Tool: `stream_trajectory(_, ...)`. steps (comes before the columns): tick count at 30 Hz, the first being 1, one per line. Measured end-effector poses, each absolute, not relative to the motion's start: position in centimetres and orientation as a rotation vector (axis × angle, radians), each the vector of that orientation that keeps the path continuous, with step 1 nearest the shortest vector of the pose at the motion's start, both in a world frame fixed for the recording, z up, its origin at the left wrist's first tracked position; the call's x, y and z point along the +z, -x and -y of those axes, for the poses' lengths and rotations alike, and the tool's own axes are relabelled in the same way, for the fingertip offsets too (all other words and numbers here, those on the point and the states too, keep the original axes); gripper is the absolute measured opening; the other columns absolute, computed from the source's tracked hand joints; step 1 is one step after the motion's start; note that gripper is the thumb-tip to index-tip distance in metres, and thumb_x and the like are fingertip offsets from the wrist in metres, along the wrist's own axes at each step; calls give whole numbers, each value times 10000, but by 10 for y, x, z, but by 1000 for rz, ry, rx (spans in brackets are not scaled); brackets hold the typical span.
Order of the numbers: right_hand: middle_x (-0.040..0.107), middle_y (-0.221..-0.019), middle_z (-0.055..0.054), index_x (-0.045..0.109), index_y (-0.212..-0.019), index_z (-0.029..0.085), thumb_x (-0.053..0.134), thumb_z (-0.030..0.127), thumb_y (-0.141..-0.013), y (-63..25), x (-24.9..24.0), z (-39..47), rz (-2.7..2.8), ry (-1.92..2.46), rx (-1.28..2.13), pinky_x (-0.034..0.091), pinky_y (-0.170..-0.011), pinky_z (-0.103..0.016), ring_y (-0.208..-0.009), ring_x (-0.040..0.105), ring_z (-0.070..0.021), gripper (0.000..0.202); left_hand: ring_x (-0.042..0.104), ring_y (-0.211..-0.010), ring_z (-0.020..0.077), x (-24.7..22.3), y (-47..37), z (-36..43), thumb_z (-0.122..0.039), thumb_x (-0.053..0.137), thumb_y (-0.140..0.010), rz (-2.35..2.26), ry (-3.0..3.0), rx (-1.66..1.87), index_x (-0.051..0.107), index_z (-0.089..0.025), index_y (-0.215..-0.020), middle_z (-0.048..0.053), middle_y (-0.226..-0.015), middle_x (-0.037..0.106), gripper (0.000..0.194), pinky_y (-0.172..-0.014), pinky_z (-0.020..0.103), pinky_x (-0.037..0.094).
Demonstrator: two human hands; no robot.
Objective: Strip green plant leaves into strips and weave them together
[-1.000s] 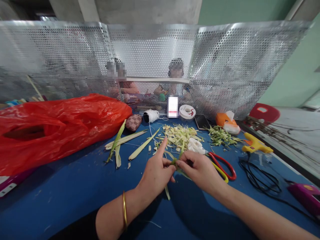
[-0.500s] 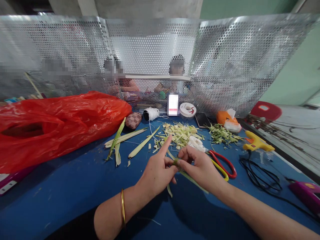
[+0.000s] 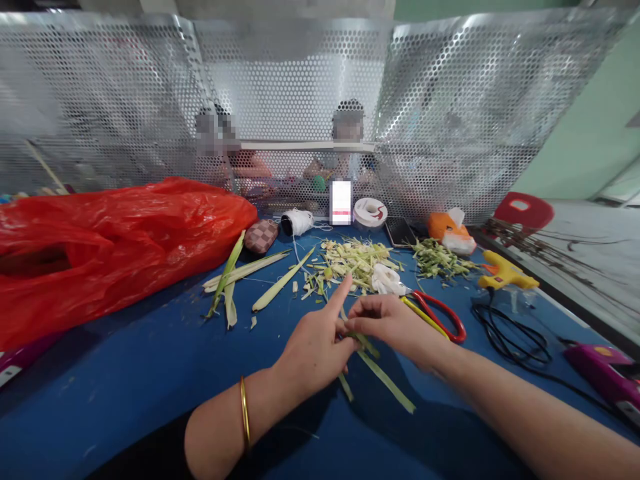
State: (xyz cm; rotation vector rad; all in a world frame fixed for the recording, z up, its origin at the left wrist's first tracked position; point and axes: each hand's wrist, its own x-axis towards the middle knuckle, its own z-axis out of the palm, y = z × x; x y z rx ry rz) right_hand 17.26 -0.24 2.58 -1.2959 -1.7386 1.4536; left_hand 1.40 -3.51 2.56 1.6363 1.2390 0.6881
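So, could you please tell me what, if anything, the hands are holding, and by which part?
The left hand pinches pale green plant strips where they come together, loose ends sticking out; whether the right hand also grips them cannot be told.

Left arm: a black sleeve ends at the forearm; a smooth, narrow, gold-coloured bangle encircles the limb between cuff and left hand. The right forearm and right hand are bare.
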Motion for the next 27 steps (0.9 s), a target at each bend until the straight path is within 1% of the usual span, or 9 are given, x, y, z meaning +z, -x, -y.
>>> stream_trajectory(4,583,-613,7,630,-629,158,649,250,-631,-175,30,0,1532,1249,1567,386,-608,-266,-601,488,-122,94,596,-463,117,27,-15,36,-78,522,-726,-1228,-1695,667,93,-316,-1510,-107,-541,567,925,-566,224,487)
stream_trajectory(8,587,-638,17,636,-632,163,639,225,-660,-175,28,-4,1435,1096,1417,398,-651,-264,-643,498,-124,69,590,-468,120,29,-15,38,-96,541,-744,-1103,-1676,638,164,-326,-1503,-96,-537,556,878,-539,216,479)
stream_trajectory(12,587,-648,17,644,-643,180,665,235,-671,-173,21,-8,1377,995,1328,409,-647,-259,-667,508,-135,65,580,-475,119,30,-16,42,-130,574,-771,-974,-1561,679,166,-327,-1504,-63,-613,627,862,-542,228,490)
stream_trajectory(14,594,-661,13,661,-673,190,698,256,-666,-173,18,-10,1331,1000,1357,416,-641,-262,-669,517,-140,76,581,-485,112,28,-16,43,-132,587,-769,-940,-1536,669,215,-327,-1494,-41,-677,673,838,-550,228,496)
stream_trajectory(18,565,-623,32,661,-660,187,736,267,-660,-172,17,-10,1272,1011,1500,375,-565,-242,-575,469,-105,110,562,-475,83,25,-17,42,-108,594,-752,-873,-1476,606,310,-327,-1459,-24,-751,714,793,-526,200,490)
stream_trajectory(21,590,-645,25,665,-640,179,753,261,-655,-174,18,-11,1252,986,1635,359,-546,-226,-575,475,-93,122,541,-452,70,24,-19,42,-100,600,-737,-826,-1432,590,394,-287,-1411,-20,-742,713,729,-489,183,478)
stream_trajectory(24,593,-651,27,675,-645,173,755,251,-650,-176,19,-13,1213,970,1683,366,-560,-216,-590,485,-87,112,535,-437,66,23,-21,41,-94,589,-724,-841,-1357,605,503,-203,-1282,10,-756,719,576,-463,182,473)
stream_trajectory(25,588,-648,31,674,-647,173,750,247,-654,-177,20,-14,1203,960,1672,371,-572,-215,-594,486,-86,107,535,-431,66,23,-22,41,-92,585,-721,-856,-1333,603,513,-182,-1251,21,-764,721,543,-457,184,472)
stream_trajectory(27,578,-646,37,664,-650,178,734,244,-670,-178,22,-15,1228,939,1604,384,-598,-221,-604,490,-88,98,541,-424,68,21,-22,39,-87,585,-716,-880,-1315,582,504,-167,-1244,27,-764,719,540,-457,188,471)
